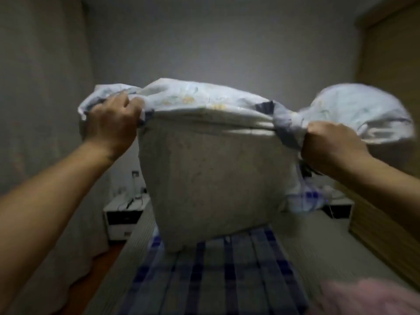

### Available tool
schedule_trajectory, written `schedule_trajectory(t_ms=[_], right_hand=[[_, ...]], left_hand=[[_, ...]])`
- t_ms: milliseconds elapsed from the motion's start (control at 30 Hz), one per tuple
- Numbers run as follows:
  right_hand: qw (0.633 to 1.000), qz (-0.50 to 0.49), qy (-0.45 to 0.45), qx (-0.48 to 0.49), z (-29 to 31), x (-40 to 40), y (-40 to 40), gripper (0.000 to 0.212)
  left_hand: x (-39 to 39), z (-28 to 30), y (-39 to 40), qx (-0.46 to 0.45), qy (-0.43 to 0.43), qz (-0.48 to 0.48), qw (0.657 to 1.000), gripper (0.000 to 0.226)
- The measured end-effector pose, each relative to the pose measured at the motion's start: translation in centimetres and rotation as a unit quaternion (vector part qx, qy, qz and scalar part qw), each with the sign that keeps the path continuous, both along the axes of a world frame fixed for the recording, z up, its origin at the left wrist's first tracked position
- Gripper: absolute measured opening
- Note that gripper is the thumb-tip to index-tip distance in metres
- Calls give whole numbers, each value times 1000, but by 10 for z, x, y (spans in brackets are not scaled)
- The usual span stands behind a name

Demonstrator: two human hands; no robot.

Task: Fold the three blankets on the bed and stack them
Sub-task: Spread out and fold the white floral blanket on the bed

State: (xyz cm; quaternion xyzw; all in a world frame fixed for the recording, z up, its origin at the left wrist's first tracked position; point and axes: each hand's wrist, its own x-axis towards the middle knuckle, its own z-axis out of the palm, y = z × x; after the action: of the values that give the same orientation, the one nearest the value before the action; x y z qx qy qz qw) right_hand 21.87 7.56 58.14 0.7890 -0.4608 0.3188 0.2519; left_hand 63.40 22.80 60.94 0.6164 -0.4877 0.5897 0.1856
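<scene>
I hold a pale blue floral blanket (211, 178) up in the air over the bed. My left hand (113, 123) grips its top edge at the left, and my right hand (329, 144) grips the top edge at the right. The cloth hangs down between them, its plain grey-white underside facing me, and bunches out past each fist. A blue and white plaid blanket (216, 276) lies flat on the bed below. A pink blanket (368, 296) shows blurred at the bottom right corner.
The bed (306, 242) runs away from me toward the grey wall. A white bedside cabinet (120, 219) stands at the left of the bed, and another low one (338, 208) sits at the right. A wooden wardrobe (391, 110) fills the right side.
</scene>
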Motion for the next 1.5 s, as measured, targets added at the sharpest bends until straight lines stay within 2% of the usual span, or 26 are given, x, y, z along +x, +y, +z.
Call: schedule_trajectory(t_ms=[100,200,300,367,433,533,600,667,700,767,867,933,1000,1033,1067,1133,1167,1233,1267,1300,1333,1367,1400,1433,1467,1500], right_hand=[[971,-66,145,179,-135,-49,27,31],[933,-83,200,287,-270,-102,54,40],[915,-71,220,329,-378,-149,78,60],[901,-94,222,361,-419,-171,103,41],[892,-83,170,411,-454,-192,134,36],[869,-99,40,483,-504,-232,172,39],[857,-155,-88,484,-509,-244,190,48],[816,-215,-195,500,-510,-243,201,41],[807,-216,-208,509,-509,-236,205,35],[817,-165,-136,536,-511,-225,211,28],[841,-114,-75,524,-517,-214,220,23],[848,-108,-86,511,-521,-213,219,18],[823,-87,-31,560,-527,-217,220,18],[799,-77,9,596,-528,-223,220,19],[799,-79,26,596,-528,-228,220,21],[840,-109,-90,524,-532,-235,225,32],[858,-143,-149,471,-533,-236,230,34],[851,-161,-194,460,-536,-226,244,22],[821,-135,-159,531,-541,-220,250,23],[780,-98,-68,615,-550,-215,254,32],[722,-57,53,688,-556,-209,260,41],[664,-22,178,726,-559,-206,263,47],[619,-15,247,745,-562,-205,263,48],[603,-8,302,739,-565,-203,263,48],[617,-6,316,720,-567,-200,261,47],[659,-16,304,688,-570,-197,258,44]], left_hand=[[-18,-174,44,203,30,-14,979,27],[-65,-321,91,352,132,-30,926,23],[-117,-413,139,439,242,22,865,31],[-137,-460,175,499,284,109,812,24],[-160,-494,212,545,321,93,769,29],[-183,-532,265,574,412,53,706,61],[-193,-538,290,557,498,45,663,57],[-195,-542,305,552,541,51,632,50],[-197,-538,311,586,524,73,614,45],[-199,-539,320,657,477,111,573,45],[-198,-553,342,722,403,146,544,51],[-201,-560,353,676,444,124,574,37],[-202,-556,360,579,530,119,608,9],[-204,-553,363,541,552,131,621,14],[-207,-548,366,513,579,136,619,17],[-214,-544,370,455,607,137,637,16],[-218,-544,370,407,607,145,667,19],[-225,-544,363,224,659,117,708,30],[-229,-545,357,213,681,106,692,31],[-230,-553,353,311,681,90,657,26],[-233,-555,350,463,652,72,596,23],[-234,-564,349,603,611,64,509,28],[-231,-577,351,707,558,83,426,38],[-225,-591,353,759,517,106,381,48],[-218,-599,353,781,487,129,368,57],[-210,-605,351,789,452,144,391,62]])
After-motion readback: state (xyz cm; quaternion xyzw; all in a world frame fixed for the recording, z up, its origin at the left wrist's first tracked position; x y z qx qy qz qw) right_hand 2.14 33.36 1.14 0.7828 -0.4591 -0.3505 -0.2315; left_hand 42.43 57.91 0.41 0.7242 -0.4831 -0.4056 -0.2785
